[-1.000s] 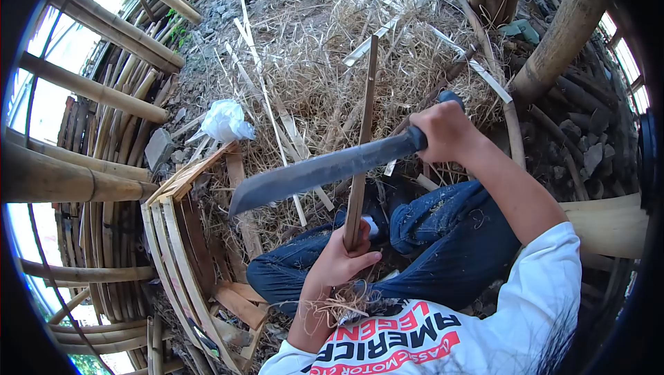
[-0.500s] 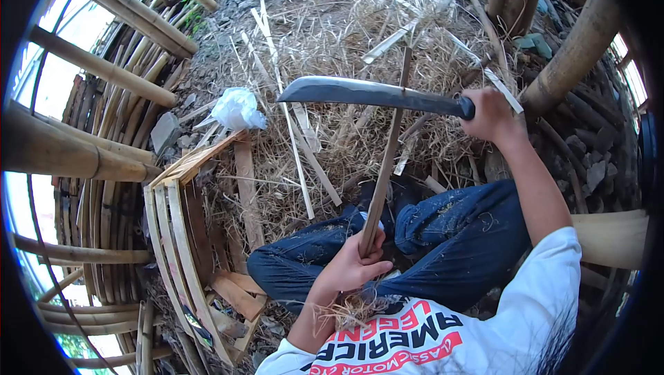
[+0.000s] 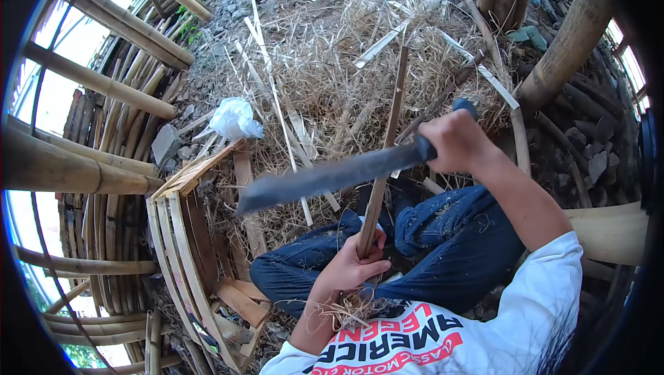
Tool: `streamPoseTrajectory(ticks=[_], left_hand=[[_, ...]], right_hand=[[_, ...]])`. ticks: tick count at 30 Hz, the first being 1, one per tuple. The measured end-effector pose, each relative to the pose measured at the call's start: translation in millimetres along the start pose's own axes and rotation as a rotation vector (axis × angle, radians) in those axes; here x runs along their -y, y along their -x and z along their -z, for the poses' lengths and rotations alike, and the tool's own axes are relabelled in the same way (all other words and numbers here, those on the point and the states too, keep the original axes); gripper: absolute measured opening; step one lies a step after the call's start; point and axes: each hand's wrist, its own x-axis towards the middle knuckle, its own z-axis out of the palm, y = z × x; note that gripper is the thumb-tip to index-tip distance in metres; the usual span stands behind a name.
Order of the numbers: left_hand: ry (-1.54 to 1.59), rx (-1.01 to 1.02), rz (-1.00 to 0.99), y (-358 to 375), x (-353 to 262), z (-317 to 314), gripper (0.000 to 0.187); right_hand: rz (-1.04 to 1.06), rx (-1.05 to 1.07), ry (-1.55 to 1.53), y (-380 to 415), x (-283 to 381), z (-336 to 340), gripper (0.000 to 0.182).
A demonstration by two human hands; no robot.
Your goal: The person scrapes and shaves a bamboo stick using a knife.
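Note:
My right hand [image 3: 456, 141] is closed around the dark handle of a machete [image 3: 332, 173]. Its long blade points left, blurred by motion, and overlaps the middle of a thin bamboo strip [image 3: 391, 126]. My left hand [image 3: 354, 263] grips the lower end of that strip in front of my lap, and the strip slants up and away from me. Curly shavings [image 3: 351, 308] cling by my left wrist. My bent legs in blue trousers [image 3: 443, 236] lie on either side of the strip's lower end.
Curly shavings [image 3: 332, 77] and pale split strips cover the ground ahead. A slatted wooden crate [image 3: 181, 250] stands at my left, a white plastic bag [image 3: 235, 119] beyond it. Bamboo poles [image 3: 570, 46] rise on both sides. Stones [image 3: 600, 164] lie at the right.
My right hand has brought the machete down along the strip toward me, and the blade now tilts with its tip lower left. My left hand keeps its hold in nearly the same place.

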Motion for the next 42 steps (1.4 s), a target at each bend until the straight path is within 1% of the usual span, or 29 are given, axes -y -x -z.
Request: streamPoseTrajectory(ticks=[1, 2, 4, 5, 9, 11, 13, 14, 15, 17, 18, 20, 23, 25, 30, 37, 42], left_hand=[[0.012, 0.008, -0.002, -2, 1, -1, 0.035], [0.023, 0.014, -0.005, -3, 1, -3, 0.035], [-0.015, -0.01, 0.01, -3, 0, -5, 0.035], [-0.051, -0.037, 0.022, -2, -1, -6, 0.035], [-0.082, -0.037, 0.014, -4, -1, -5, 0.035], [-0.091, -0.013, -0.04, -2, -6, -5, 0.035], [-0.08, -0.02, -0.014, 1, -8, -4, 0.035], [-0.071, -0.038, 0.011, 3, -9, -4, 0.035], [-0.071, -0.04, 0.011, 5, -10, -6, 0.035], [-0.084, -0.055, 0.031, 8, -9, -10, 0.035], [-0.084, -0.064, 0.029, 9, -9, -11, 0.035], [-0.048, -0.018, 0.06, 7, -8, -11, 0.036], [-0.027, -0.046, 0.059, 7, -8, -13, 0.036], [-0.067, -0.027, 0.044, 7, -9, -12, 0.036], [-0.121, -0.042, -0.002, 11, -12, -14, 0.036], [-0.121, -0.03, 0.02, 17, -16, -21, 0.035], [-0.12, -0.04, 0.03, 20, -15, -22, 0.034]], right_hand=[[0.091, 0.045, -0.013, 0, 5, -2, 0.02], [0.085, 0.044, -0.014, -1, 10, -4, 0.02], [0.2, 0.12, 0.096, -2, 16, -8, 0.022], [0.196, 0.118, 0.091, -3, 16, -9, 0.022], [0.17, 0.084, 0.065, -4, 6, -16, 0.023], [0.137, 0.065, 0.044, -5, -7, -16, 0.022], [0.013, -0.048, -0.029, -6, -23, -11, 0.018], [-0.102, -0.027, 0.014, -5, -29, -4, 0.015], [-0.1, -0.027, 0.013, -5, -37, 2, 0.015], [-0.374, -0.078, 0.092, -2, -52, 9, 0.016], [-0.366, -0.078, 0.088, 2, -53, 9, 0.016], [-0.357, -0.155, 0.145, 5, -54, 10, 0.018], [-0.338, -0.114, 0.208, 4, -52, 15, 0.015], [-0.358, -0.12, 0.201, 4, -53, 20, 0.016], [-0.298, -0.222, 0.178, 4, -57, 27, 0.019], [-0.267, -0.219, 0.179, 10, -59, 33, 0.021], [-0.23, -0.221, 0.203, 10, -61, 31, 0.019]])
